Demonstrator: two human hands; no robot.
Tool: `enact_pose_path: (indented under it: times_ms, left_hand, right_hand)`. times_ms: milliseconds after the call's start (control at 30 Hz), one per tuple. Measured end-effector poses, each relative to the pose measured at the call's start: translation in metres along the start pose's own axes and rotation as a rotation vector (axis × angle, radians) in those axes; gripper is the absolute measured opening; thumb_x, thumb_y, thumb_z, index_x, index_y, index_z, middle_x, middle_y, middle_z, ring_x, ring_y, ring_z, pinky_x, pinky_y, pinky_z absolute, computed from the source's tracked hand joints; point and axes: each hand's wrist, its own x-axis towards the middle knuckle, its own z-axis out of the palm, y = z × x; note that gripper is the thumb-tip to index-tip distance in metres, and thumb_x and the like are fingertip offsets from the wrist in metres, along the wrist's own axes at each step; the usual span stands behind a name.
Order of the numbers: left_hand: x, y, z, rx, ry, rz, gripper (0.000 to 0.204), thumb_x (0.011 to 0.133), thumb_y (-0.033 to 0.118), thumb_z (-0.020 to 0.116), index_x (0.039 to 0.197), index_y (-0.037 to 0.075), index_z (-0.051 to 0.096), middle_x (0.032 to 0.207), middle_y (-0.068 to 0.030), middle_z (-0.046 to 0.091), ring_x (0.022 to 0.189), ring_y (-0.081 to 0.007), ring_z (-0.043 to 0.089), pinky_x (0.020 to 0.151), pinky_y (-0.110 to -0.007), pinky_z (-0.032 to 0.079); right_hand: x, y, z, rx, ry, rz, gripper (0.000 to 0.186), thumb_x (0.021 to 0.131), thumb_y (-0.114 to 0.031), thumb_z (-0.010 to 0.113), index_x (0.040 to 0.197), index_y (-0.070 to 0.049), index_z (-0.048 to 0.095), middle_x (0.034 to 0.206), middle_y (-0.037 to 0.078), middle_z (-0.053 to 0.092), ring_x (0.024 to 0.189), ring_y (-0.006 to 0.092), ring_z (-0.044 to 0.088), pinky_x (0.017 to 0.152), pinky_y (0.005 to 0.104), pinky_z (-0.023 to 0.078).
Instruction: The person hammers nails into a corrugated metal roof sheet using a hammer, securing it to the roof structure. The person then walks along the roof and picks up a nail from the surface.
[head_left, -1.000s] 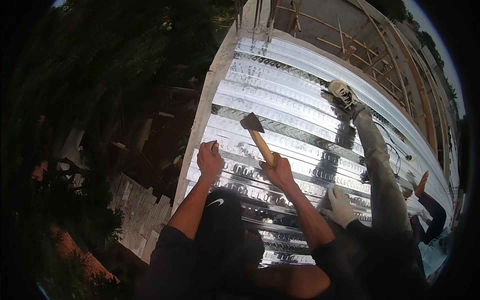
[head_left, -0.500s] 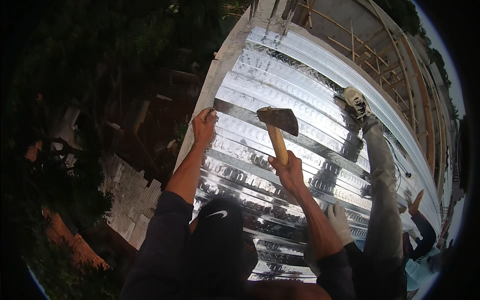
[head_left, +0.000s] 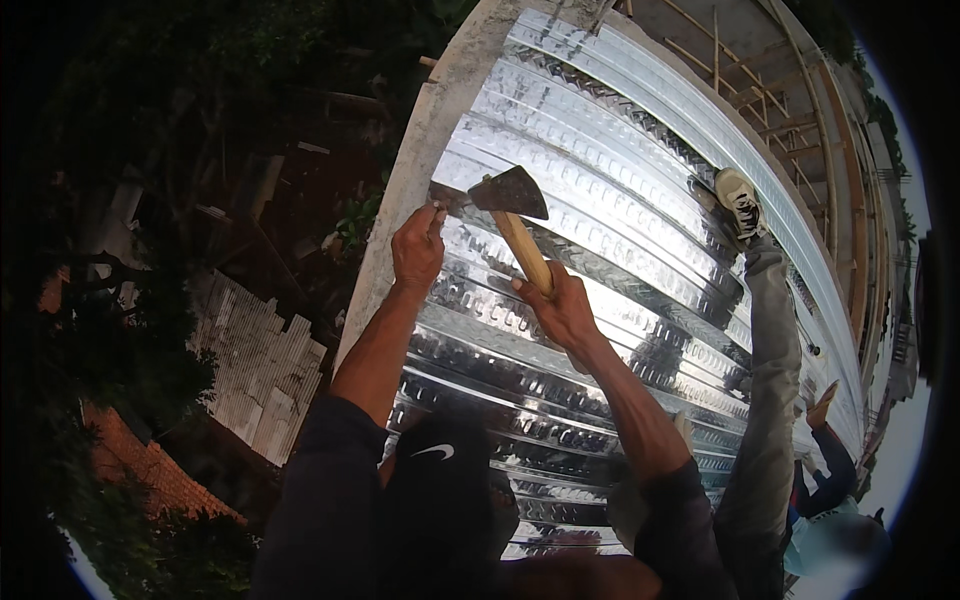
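Observation:
My left hand point(head_left: 417, 247) rests on the left edge of shiny corrugated metal roofing sheets point(head_left: 610, 170), its fingertips pinched on something small, possibly a nail; it is too small to tell. My right hand point(head_left: 562, 308) grips the wooden handle of a hammer point(head_left: 512, 195). Its dark metal head hovers just right of my left fingertips, close over the sheet. A black cap point(head_left: 440, 480) hides the lower part of the sheets between my forearms.
A grey-trousered leg with a pale sneaker point(head_left: 740, 198) stretches across the sheets at right. Another person's hand and dark sleeve point(head_left: 825, 440) show at lower right. A concrete edge point(head_left: 420, 150) borders the roof; lower rooftops point(head_left: 255, 370) and trees lie far below at left.
The hammer head has swung left toward my left fingertips. My left hand stays at the sheet's edge. A gloved hand seen earlier at the right is out of view.

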Motion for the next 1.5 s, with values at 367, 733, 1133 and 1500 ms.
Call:
enact_pose_path:
  times_ms: [367,733,1133,1500]
  left_hand:
    - [-0.002,-0.006,0.000,0.072,0.011,0.061,0.019,0.089,0.004,0.072,0.108,0.003,0.072,0.097,-0.0168,0.073,0.089,-0.0360,0.071,0.073,-0.042,0.057]
    - [-0.006,-0.008,0.000,0.090,0.023,0.081,0.020,0.089,0.003,0.071,0.109,0.006,0.072,0.100,-0.0143,0.074,0.091,-0.0348,0.071,0.075,-0.041,0.058]
    - [-0.010,-0.008,-0.003,0.103,0.004,0.080,0.023,0.087,-0.001,0.069,0.109,0.006,0.073,0.100,-0.0138,0.073,0.092,-0.0346,0.071,0.078,-0.042,0.058]
    - [-0.011,-0.008,0.005,0.096,0.002,0.112,0.024,0.086,-0.003,0.067,0.108,0.005,0.072,0.103,-0.0147,0.073,0.094,-0.0356,0.071,0.079,-0.043,0.058]
  right_hand:
    - [-0.016,-0.069,-0.006,0.155,0.350,-0.653,0.031,0.096,-0.018,0.071,0.110,0.005,0.054,0.072,0.013,0.066,0.060,0.0181,0.065,0.054,0.0345,0.050]
    - [-0.020,-0.054,-0.008,0.277,0.451,-0.706,0.024,0.097,-0.018,0.070,0.103,0.002,0.057,0.071,0.006,0.063,0.059,0.0111,0.058,0.054,0.0293,0.047]
    - [-0.006,-0.064,-0.009,0.042,0.174,-0.230,0.040,0.098,-0.030,0.067,0.107,0.006,0.052,0.069,0.026,0.065,0.063,0.0420,0.068,0.056,0.0491,0.051]
    - [0.019,-0.007,0.026,-0.237,0.051,-0.147,0.042,0.097,-0.033,0.062,0.104,0.007,0.053,0.073,0.030,0.066,0.070,0.0480,0.068,0.063,0.0548,0.053]
